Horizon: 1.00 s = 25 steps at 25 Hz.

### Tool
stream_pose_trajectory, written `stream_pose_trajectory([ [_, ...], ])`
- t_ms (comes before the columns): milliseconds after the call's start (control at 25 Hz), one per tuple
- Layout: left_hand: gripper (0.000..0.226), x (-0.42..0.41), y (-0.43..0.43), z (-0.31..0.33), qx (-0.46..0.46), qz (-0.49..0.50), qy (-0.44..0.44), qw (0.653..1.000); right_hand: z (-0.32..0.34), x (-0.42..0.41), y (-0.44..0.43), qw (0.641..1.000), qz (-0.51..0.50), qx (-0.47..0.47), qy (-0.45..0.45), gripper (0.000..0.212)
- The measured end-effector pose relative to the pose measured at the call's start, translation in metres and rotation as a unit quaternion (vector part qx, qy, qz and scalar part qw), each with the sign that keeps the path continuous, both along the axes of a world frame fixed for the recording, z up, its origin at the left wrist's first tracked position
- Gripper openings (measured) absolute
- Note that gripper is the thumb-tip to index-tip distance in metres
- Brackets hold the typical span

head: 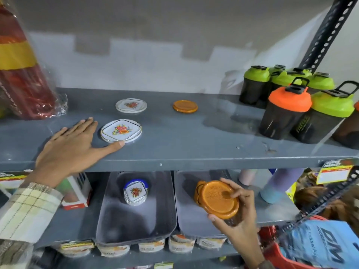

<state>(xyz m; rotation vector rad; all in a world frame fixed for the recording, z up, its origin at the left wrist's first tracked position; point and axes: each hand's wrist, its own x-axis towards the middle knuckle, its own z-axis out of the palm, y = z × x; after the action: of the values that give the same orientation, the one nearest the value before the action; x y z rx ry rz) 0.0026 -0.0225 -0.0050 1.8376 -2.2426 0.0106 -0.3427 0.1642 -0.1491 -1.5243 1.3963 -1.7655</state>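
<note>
Left hand [71,144]: palm down on the upper shelf [184,150], fingers straight and spread wide, holding nothing. Plaid sleeve [25,210] runs back from its wrist.

Floral coaster [121,131]: white, round, gold-rimmed, lying flat on the shelf just to the thumb side of the left hand. The thumb tip sits at its near rim (contact looks likely, but I cannot confirm it).

Second floral coaster [131,105]: flat on the same shelf, beyond the left fingertips and further back.

Single orange coaster [185,106]: flat on the shelf, well off to the thumb side of the left hand, directly above the right hand's level.

Right hand [237,216]: below the upper shelf, gripping an orange coaster stack [217,199]. Thumb under the lower edge, fingers curled over the upper edge, one fingertip on the top face. The stack is tilted, face toward the camera, held in the air over a grey tray [186,222] on the lower shelf.

Left of the right hand, a neighbouring grey tray [136,226] holds a floral coaster set [136,193] standing in a blue holder.

Shaker bottles [285,113], green and orange lids, stand on the upper shelf above and beyond the right hand.
</note>
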Motion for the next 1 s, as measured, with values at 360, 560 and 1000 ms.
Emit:
stream_pose_trajectory([
  [360, 0.126, 0.002, -0.003, -0.003, -0.025, -0.003, 0.007, 1.000, -0.109, -0.040, -0.083, 0.954, -0.111, 0.276, -0.045, 0.096],
  [560, 0.125, 0.002, -0.003, -0.003, -0.029, -0.001, 0.015, 0.999, -0.130, -0.046, -0.103, 0.918, -0.134, 0.372, -0.034, 0.087],
  [1000, 0.125, 0.000, 0.000, -0.001, -0.031, -0.002, 0.010, 0.999, -0.158, -0.059, -0.119, 0.905, -0.110, 0.409, 0.034, 0.113],
])
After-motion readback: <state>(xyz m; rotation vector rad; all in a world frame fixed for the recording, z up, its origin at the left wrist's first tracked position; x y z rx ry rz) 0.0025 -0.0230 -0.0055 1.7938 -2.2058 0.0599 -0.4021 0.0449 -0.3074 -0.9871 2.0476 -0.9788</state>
